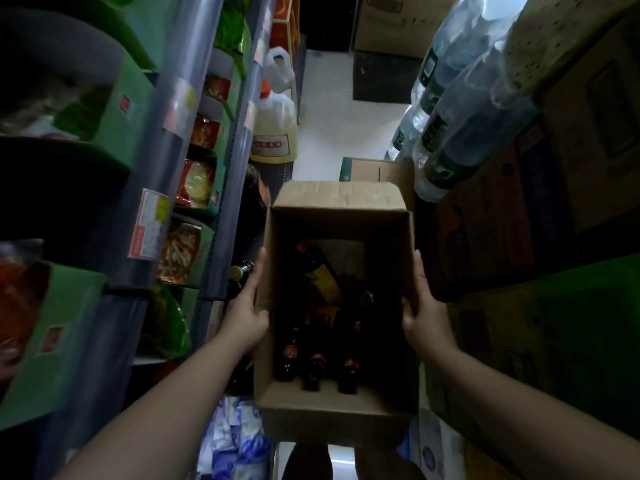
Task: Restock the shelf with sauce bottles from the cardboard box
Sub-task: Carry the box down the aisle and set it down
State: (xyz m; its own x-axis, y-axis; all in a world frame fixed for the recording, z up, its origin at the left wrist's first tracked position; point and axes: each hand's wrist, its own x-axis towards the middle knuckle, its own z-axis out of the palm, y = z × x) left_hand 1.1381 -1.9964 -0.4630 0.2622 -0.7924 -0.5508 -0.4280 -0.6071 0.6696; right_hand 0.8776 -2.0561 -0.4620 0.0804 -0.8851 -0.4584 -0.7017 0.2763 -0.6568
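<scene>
An open cardboard box (341, 199) is held in front of me in a narrow aisle. My left hand (247, 306) grips its left wall, thumb over the rim. My right hand (424, 313) grips the right wall the same way. Inside stand several dark sauce bottles (315, 370) with red necks along the near side. One bottle with a yellow label (320, 271) leans tilted toward the far side. The shelf (166, 174) runs along my left, with dark bottles (242, 271) on a low level beside the box.
Green display cartons of packaged food (194, 181) fill the shelf. Large oil jugs (275, 129) stand on the floor ahead at the left. Shrink-wrapped water bottles (457, 109) and stacked cartons (519, 237) crowd the right. Another cardboard box (377, 169) sits on the floor ahead.
</scene>
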